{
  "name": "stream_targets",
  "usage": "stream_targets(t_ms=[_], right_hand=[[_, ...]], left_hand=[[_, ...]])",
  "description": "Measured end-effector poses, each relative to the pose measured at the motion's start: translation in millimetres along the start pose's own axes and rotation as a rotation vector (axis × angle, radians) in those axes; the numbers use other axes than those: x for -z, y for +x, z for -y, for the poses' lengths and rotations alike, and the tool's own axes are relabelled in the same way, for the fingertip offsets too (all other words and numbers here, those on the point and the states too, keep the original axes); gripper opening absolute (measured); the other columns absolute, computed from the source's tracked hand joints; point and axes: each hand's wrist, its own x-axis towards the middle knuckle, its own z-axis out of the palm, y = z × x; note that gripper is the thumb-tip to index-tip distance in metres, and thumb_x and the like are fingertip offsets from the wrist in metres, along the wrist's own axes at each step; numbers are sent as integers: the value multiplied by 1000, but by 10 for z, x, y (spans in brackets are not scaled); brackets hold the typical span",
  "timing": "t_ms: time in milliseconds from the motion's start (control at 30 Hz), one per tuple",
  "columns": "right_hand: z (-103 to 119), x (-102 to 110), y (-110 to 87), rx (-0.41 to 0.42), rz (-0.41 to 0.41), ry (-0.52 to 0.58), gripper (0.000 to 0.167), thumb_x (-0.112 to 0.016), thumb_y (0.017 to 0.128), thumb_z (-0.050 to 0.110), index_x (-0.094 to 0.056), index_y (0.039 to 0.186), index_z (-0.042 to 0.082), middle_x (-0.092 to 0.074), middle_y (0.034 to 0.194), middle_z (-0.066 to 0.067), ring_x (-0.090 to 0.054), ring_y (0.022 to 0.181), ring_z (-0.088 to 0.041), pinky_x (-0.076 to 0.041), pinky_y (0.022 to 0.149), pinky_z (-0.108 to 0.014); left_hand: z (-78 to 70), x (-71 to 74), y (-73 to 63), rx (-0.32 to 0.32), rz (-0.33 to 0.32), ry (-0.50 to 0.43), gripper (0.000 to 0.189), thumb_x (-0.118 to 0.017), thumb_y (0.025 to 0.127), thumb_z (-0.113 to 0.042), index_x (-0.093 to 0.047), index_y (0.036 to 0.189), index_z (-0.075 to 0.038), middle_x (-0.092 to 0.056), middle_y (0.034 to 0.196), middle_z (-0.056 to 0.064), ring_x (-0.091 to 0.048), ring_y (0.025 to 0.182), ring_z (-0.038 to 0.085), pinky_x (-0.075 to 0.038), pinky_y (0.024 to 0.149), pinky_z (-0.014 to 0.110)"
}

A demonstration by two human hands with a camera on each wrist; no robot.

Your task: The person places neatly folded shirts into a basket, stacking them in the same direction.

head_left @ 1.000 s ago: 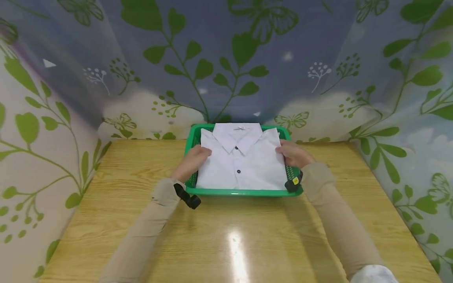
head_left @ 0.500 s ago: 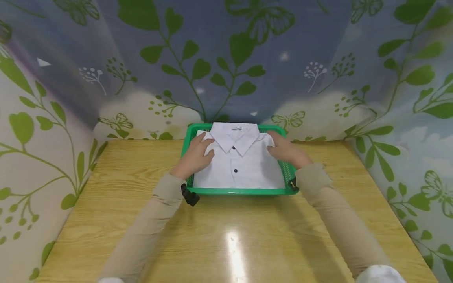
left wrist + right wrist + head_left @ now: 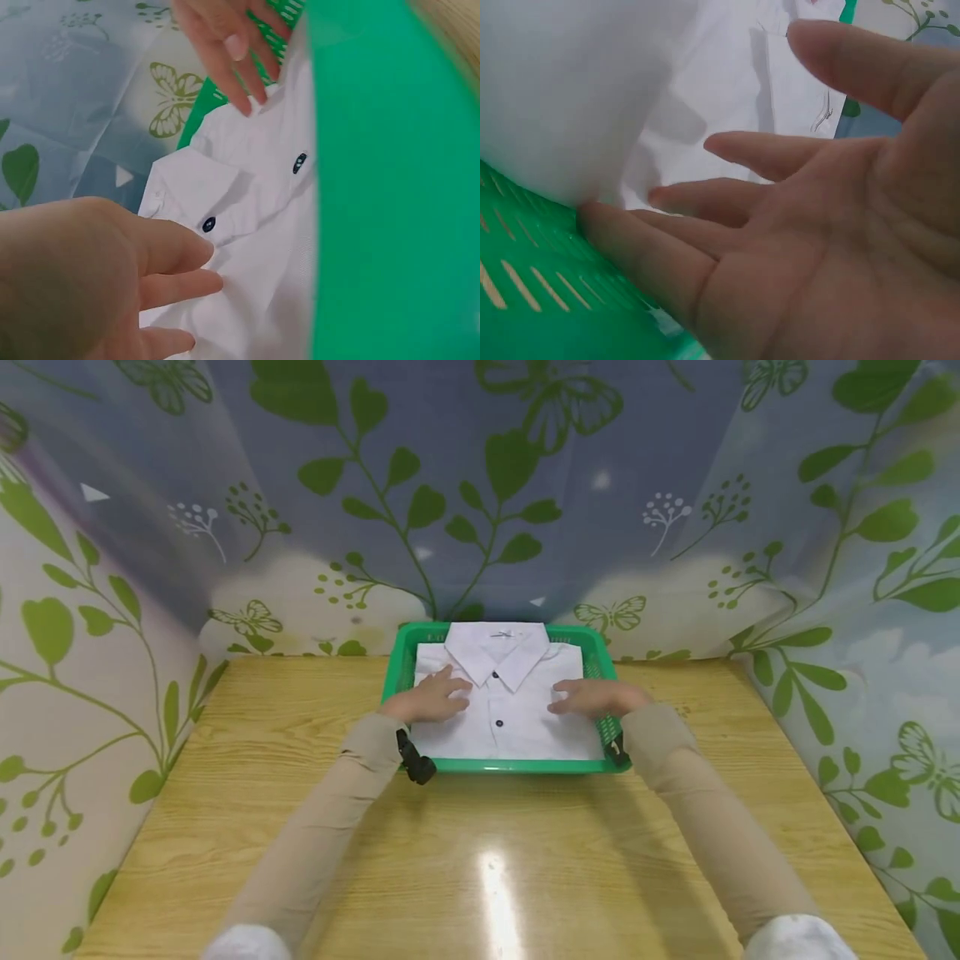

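A folded white shirt with a pointed collar and dark buttons lies in a green plastic basket, collar toward the back. My left hand is over the shirt's left side, fingers spread and pointing inward. On the other side my right hand hovers at the shirt's right part, its fingers extended toward the middle. The right wrist view shows the palm of the right hand with loosely straight fingers close over the white cloth. Neither hand grips anything.
The basket stands on a wood-grain table, near its back edge. Behind it hangs a curtain printed with green leaves and butterflies, which also covers both sides. A black wrist camera sits beside the basket's front left corner.
Both hands have let go of the shirt's side edges. They went up to its shoulders, then came down and inward over the front. The shirt now lies lower in the basket.
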Motion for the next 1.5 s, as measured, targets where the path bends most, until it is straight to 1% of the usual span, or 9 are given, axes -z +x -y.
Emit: stream_targets(t_ms=[133,233,333,500,667,1000,1167,1300,1500], right_hand=[[42,24,4,15,-25,-8,70,-47,104,37,-19,157,1,-13,163,-22,-12,148,-40,-17,118,-54],[106,72,19,39,-66,108,67,-46,105,36,-21,156,1,-18,161,-22,-20,146,-42,-25,115,-56],[141,133,56,68,-77,345,65,-47,105,33,-22,156,2,-20,160,-21,-24,143,-44,-29,112,-59],[61,214,143,119,-4,773,65,-37,108,28,-3,159,6,-7,162,-26,-17,144,-51,-25,111,-64],[-46,240,213,119,84,974,70,-28,110,35,18,157,14,7,162,-25,-6,145,-53,-26,106,-70],[-64,188,99,125,80,1071,78,-30,108,44,22,155,12,15,160,-28,-2,142,-57,-23,103,-75],[-46,86,-48,149,26,1035,78,-32,107,45,19,156,12,12,161,-27,-6,143,-56,-25,103,-74],[-33,-2,-178,263,-149,961,72,-34,108,39,7,159,10,1,162,-25,-16,145,-48,-26,111,-64],[44,-107,-386,377,-555,752,56,-41,108,33,-29,152,1,-33,152,-22,-42,136,-39,-38,108,-53]], left_hand=[[20,9,-4,-15,-62,-99,49,-40,106,-24,-42,148,0,-21,160,23,-10,150,36,-12,120,49],[2,23,-21,-8,-154,-219,46,-41,106,-23,-46,145,1,-33,156,20,-23,147,34,-23,117,48],[-24,55,-11,28,-216,-361,46,-41,106,-26,-48,144,-2,-40,152,16,-31,143,33,-29,114,47],[-48,116,5,162,-174,-685,55,-38,107,-34,-31,155,-8,-21,162,10,-19,148,30,-21,117,53],[-27,112,19,225,-166,-871,58,-33,109,-29,-14,159,-7,-8,165,10,-7,151,29,-12,119,55],[5,85,-265,153,-93,-866,56,-27,110,-30,-12,160,-9,1,166,11,-5,148,43,-14,116,61],[-2,78,-410,130,-77,-870,60,-27,109,-39,-12,160,-10,3,166,9,-8,147,46,-17,116,59],[-24,84,-508,100,-102,-827,63,-29,108,-44,-12,160,-13,1,166,8,-11,148,42,-18,117,56],[-103,66,-661,38,-210,-714,64,-29,107,-48,-19,158,-11,-16,163,10,-25,144,40,-24,115,54]])
